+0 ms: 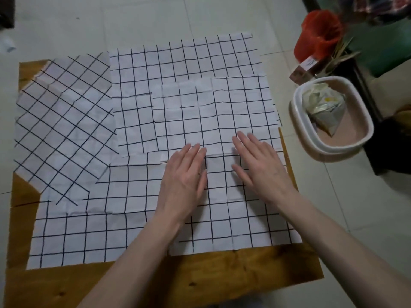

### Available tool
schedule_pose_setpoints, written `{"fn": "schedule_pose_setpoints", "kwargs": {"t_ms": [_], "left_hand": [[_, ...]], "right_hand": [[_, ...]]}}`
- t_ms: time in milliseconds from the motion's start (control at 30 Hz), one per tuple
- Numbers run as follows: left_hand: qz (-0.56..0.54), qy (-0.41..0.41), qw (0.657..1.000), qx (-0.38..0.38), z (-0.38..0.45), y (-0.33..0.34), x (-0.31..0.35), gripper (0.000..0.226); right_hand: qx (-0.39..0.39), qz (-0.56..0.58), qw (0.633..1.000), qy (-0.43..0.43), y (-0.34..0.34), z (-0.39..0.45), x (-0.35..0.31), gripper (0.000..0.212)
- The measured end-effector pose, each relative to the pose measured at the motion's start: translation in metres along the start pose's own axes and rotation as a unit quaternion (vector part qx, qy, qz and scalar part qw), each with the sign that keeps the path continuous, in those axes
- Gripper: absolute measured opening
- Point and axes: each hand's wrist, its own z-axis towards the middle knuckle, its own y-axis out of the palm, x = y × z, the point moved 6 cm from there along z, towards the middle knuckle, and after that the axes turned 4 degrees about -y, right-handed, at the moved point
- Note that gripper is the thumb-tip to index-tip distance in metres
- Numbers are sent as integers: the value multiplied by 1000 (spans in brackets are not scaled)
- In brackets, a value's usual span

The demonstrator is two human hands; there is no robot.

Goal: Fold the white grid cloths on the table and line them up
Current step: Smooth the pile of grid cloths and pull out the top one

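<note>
Several white cloths with a black grid lie spread flat and overlapping on a wooden table (200,276). One cloth (62,127) lies turned diagonally at the left. A large one (184,61) reaches over the table's far edge. A smaller one (218,112) lies on top at the right middle. Two more cover the near side, one at the left (89,236) and one at the right (231,210). My left hand (184,181) and my right hand (260,165) lie flat side by side, fingers straight, across the near edge of the smaller top cloth.
To the right, on the tiled floor, stands a white oval basin (364,134) holding a crumpled bag. Behind it stand a red bucket (315,34) and a small carton (304,67). A dark object (391,147) lies further right. Bare wood shows along the table's near and left edges.
</note>
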Motion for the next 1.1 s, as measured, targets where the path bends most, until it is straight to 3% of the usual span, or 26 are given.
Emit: {"fn": "schedule_pose_setpoints", "kwargs": {"t_ms": [200, 433, 600, 800, 1100], "left_hand": [[2, 9, 1000, -9, 4, 26, -20, 45], [2, -8, 999, 50, 0, 24, -23, 23], [-25, -21, 998, 45, 6, 16, -26, 5], [-52, 2, 998, 36, 11, -19, -26, 7], [-19, 75, 995, 64, 45, -92, -23, 14]], "right_hand": [[-39, 13, 999, -1, 23, 3, 11, 60], [96, 32, 994, -36, 14, 1, 9, 24], [132, 41, 988, -66, 1, 4, 6, 9], [101, 45, 987, -113, -28, 2, 2, 5], [93, 13, 982, -165, -94, 26, 14, 27]]}}
